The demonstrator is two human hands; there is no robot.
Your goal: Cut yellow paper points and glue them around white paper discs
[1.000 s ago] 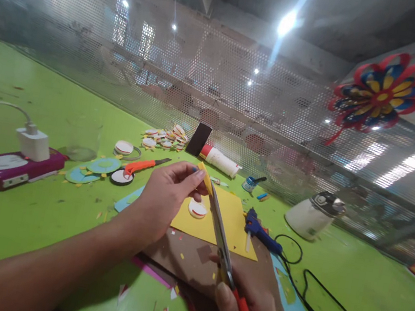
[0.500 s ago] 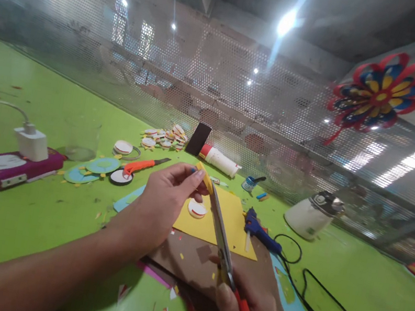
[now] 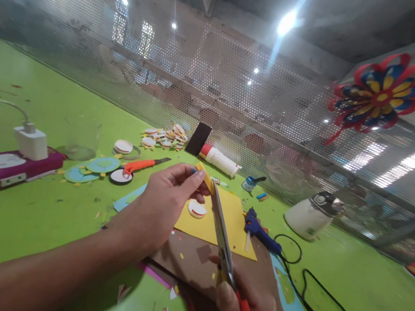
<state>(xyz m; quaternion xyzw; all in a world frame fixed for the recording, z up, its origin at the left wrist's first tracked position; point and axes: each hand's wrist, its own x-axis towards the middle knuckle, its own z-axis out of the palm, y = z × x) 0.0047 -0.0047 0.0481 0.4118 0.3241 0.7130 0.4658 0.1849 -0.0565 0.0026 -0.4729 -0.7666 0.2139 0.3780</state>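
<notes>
The step in hand looks like trimming: the left hand (image 3: 161, 206) is raised above the work, thumb and fingers pinched on a small yellow strip (image 3: 206, 179), and the tips of the scissors (image 3: 223, 238) meet the strip's lower end. The right hand (image 3: 252, 301) is wrapped around the red handles, thumb on the near side; how far the blades are parted at the tips is too fine to tell. The strip is in the air, over the far part of a yellow sheet (image 3: 230, 223), on which a white disc (image 3: 197, 209) lies just beside the left fingers. The sheet rests on a brown board (image 3: 181, 262) scattered with small paper scraps. A blue glue gun (image 3: 258, 230) lies at the sheet's right edge, and a pile of small discs (image 3: 165, 138) sits farther back on the green table (image 3: 39, 233). As a judgement, the cut calls for a still pinch, with the left fingertips clear of the blades and the scissors lined up squarely before the handles are squeezed.
</notes>
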